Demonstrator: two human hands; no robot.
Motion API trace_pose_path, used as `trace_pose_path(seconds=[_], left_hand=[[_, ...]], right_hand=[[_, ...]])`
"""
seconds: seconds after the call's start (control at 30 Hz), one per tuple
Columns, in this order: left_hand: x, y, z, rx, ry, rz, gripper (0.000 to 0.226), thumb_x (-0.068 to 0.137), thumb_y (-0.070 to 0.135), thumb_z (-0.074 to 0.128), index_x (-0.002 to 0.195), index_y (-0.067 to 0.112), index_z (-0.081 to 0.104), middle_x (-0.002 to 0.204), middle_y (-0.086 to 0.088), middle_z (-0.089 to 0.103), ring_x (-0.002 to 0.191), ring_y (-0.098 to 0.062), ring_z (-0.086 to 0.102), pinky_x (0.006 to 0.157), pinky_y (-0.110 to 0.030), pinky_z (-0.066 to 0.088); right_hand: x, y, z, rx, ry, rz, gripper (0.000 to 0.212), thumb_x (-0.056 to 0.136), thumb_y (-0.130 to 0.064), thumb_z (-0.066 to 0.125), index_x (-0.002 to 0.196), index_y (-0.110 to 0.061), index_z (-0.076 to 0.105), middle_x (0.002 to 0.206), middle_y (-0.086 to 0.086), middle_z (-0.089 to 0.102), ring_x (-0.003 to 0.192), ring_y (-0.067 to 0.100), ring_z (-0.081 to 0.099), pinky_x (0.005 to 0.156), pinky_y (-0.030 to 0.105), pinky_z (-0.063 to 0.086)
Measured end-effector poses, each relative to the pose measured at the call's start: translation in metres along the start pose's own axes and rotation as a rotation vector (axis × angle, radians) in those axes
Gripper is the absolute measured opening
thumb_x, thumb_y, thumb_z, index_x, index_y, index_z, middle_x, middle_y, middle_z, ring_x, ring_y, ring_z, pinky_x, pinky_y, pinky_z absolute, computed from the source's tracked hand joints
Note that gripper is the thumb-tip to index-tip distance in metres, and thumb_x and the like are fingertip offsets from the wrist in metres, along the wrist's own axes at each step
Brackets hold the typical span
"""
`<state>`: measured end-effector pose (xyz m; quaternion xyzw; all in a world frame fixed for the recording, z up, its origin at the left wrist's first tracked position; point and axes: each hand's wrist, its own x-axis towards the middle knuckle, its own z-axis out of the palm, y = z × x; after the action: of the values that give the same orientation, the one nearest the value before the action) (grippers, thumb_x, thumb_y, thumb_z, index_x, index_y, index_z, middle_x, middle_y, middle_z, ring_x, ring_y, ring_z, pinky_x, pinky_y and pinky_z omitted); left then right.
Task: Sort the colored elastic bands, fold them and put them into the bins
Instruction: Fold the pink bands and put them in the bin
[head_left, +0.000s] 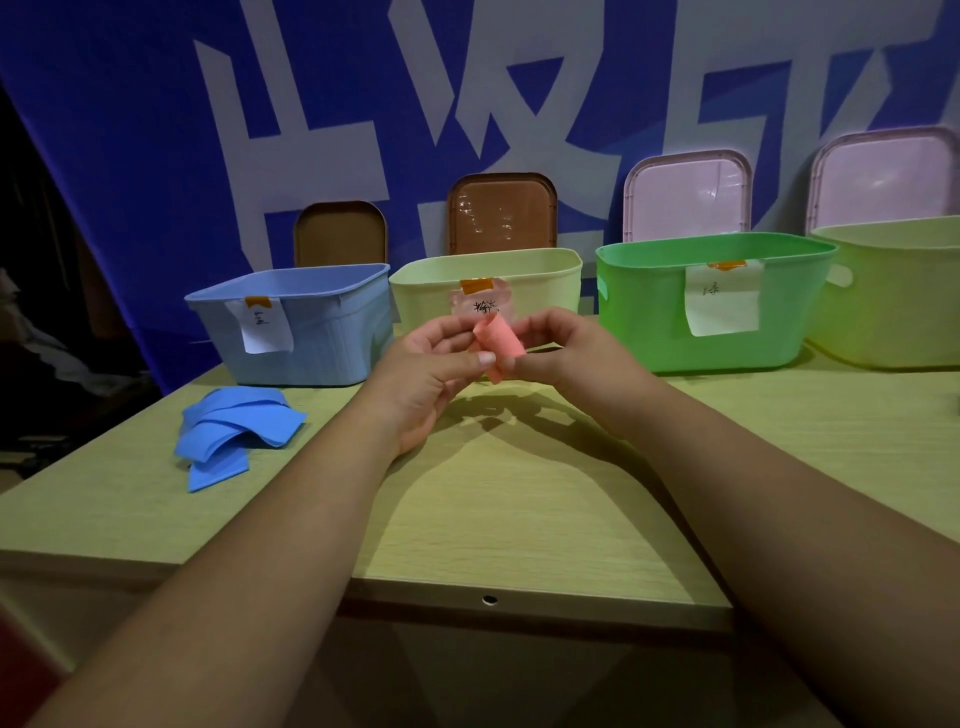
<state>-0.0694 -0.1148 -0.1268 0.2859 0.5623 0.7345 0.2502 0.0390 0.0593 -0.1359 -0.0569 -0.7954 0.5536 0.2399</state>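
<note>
Folding looks partway: left hand and right hand pinch a curled pink band, blue bands lie unbinned by the blue bin

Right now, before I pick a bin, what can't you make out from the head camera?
Head view, bin contents: walls of the blue plastic bin, pale yellow plastic bin, green plastic bin and yellow-green plastic bin hide their insides.
Handwritten paper labels: too small to read; the folded pink elastic band partly covers the middle one.
Yellow-green bin: cut off by the right edge.
Band's layers: left hand and right hand cover them.
</note>
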Motion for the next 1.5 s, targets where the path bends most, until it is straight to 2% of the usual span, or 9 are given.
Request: trace_pose_path(seconds=[0.17, 0.33, 0.5, 0.73, 0.9, 1.0, 1.2, 1.37, 1.5], left_hand=[[0.001, -0.004, -0.001, 0.009, 0.008, -0.021, 0.05, 0.089, -0.007, 0.077, 0.137, 0.007, 0.066, 0.125, -0.011, 0.078, 0.121, -0.023, 0.074, 0.109, -0.04, 0.055], [-0.004, -0.007, 0.0, 0.049, 0.047, -0.054, 0.043, 0.086, -0.002, 0.081, 0.128, 0.006, 0.072, 0.122, -0.012, 0.079, 0.117, -0.026, 0.075, 0.105, -0.038, 0.058], [-0.01, -0.005, 0.002, 0.107, 0.055, -0.07, 0.045, 0.082, 0.004, 0.086, 0.124, 0.01, 0.074, 0.117, -0.009, 0.081, 0.111, -0.028, 0.078, 0.1, -0.04, 0.06], [-0.003, -0.015, 0.002, 0.139, 0.148, -0.059, 0.036, 0.087, 0.001, 0.082, 0.121, 0.004, 0.071, 0.116, -0.018, 0.078, 0.092, -0.028, 0.08, 0.082, -0.036, 0.066], [-0.003, -0.02, -0.001, 0.154, 0.198, -0.138, 0.036, 0.089, 0.006, 0.083, 0.123, 0.005, 0.072, 0.115, -0.017, 0.079, 0.108, -0.036, 0.077, 0.097, -0.047, 0.063], [-0.005, -0.02, 0.002, 0.168, 0.247, -0.208, 0.037, 0.09, 0.006, 0.082, 0.126, 0.007, 0.073, 0.116, -0.014, 0.08, 0.113, -0.033, 0.076, 0.1, -0.045, 0.062], [0.0, -0.009, 0.014, 0.181, 0.319, -0.377, 0.027, 0.091, -0.001, 0.079, 0.111, 0.016, 0.078, 0.098, -0.005, 0.082, 0.097, -0.02, 0.077, 0.094, -0.037, 0.061], [-0.009, 0.031, 0.042, 0.037, 0.372, -0.553, 0.028, 0.095, -0.007, 0.073, 0.121, 0.002, 0.072, 0.1, -0.012, 0.081, 0.095, -0.025, 0.077, 0.084, -0.031, 0.063], [-0.008, 0.082, 0.064, 0.101, 0.383, -0.591, 0.022, 0.094, -0.005, 0.076, 0.115, 0.001, 0.073, 0.095, -0.012, 0.078, 0.086, -0.023, 0.076, 0.081, -0.03, 0.065]], right_hand=[[-0.003, -0.001, -0.001, -0.061, -0.018, 0.018, 0.034, 0.089, -0.021, 0.086, 0.12, -0.028, 0.074, 0.11, -0.008, 0.078, 0.103, 0.013, 0.075, 0.096, 0.04, 0.059], [-0.011, -0.001, 0.0, -0.047, -0.037, 0.06, 0.035, 0.086, -0.022, 0.089, 0.118, -0.026, 0.074, 0.106, -0.007, 0.079, 0.089, 0.007, 0.076, 0.075, 0.025, 0.054], [-0.017, -0.006, 0.003, -0.025, -0.068, 0.1, 0.033, 0.087, -0.019, 0.088, 0.117, -0.022, 0.073, 0.104, -0.002, 0.079, 0.079, 0.004, 0.073, 0.066, 0.02, 0.053], [-0.012, 0.002, 0.009, -0.066, -0.051, 0.144, 0.029, 0.086, -0.033, 0.09, 0.109, -0.026, 0.075, 0.099, -0.004, 0.08, 0.086, 0.01, 0.075, 0.076, 0.028, 0.056], [-0.012, 0.006, 0.009, 0.022, -0.067, 0.237, 0.032, 0.087, -0.033, 0.089, 0.113, -0.022, 0.074, 0.102, -0.003, 0.08, 0.092, 0.014, 0.077, 0.083, 0.027, 0.062], [-0.012, 0.005, 0.01, 0.051, -0.047, 0.298, 0.031, 0.085, -0.027, 0.091, 0.109, -0.018, 0.074, 0.096, -0.003, 0.08, 0.084, 0.01, 0.075, 0.075, 0.022, 0.06], [-0.005, -0.009, 0.006, 0.065, -0.083, 0.485, 0.03, 0.083, -0.022, 0.092, 0.104, -0.016, 0.073, 0.092, 0.0, 0.078, 0.076, 0.004, 0.069, 0.07, 0.02, 0.055], [0.005, -0.038, -0.014, 0.172, -0.153, 0.719, 0.041, 0.075, -0.017, 0.096, 0.106, -0.007, 0.072, 0.098, 0.012, 0.08, 0.098, 0.033, 0.079, 0.097, 0.053, 0.063], [0.011, -0.078, -0.04, 0.139, -0.219, 0.768, 0.035, 0.079, -0.017, 0.096, 0.106, -0.012, 0.074, 0.099, 0.009, 0.08, 0.096, 0.033, 0.079, 0.098, 0.055, 0.061]])
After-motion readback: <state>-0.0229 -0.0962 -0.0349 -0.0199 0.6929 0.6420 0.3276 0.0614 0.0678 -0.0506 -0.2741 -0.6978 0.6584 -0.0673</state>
